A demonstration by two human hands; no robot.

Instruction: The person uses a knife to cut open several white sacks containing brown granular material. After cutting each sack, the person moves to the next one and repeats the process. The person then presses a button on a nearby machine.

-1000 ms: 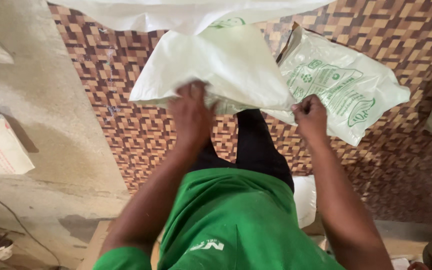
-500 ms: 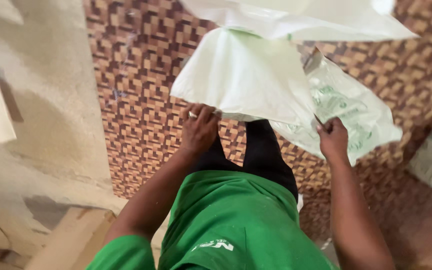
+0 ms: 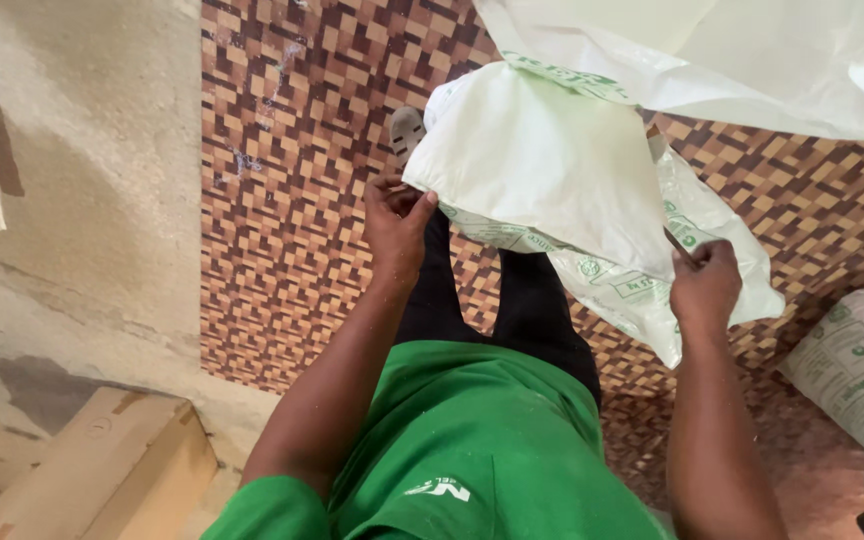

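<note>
Sack (image 3: 542,160) edge now pinched higher by left hand (image 3: 397,222), right hand (image 3: 704,285).

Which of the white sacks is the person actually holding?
The pale sack with green print in the middle, gripped by the left hand and right hand. The others lie apart, untouched.

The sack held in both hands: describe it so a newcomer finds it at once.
Start at the brown checkered mat. Above the person's legs hangs a pale woven sack, left hand pinching one corner, right hand the other. Unlike the rolled sack lying at right, it is lifted and spread open.
</note>
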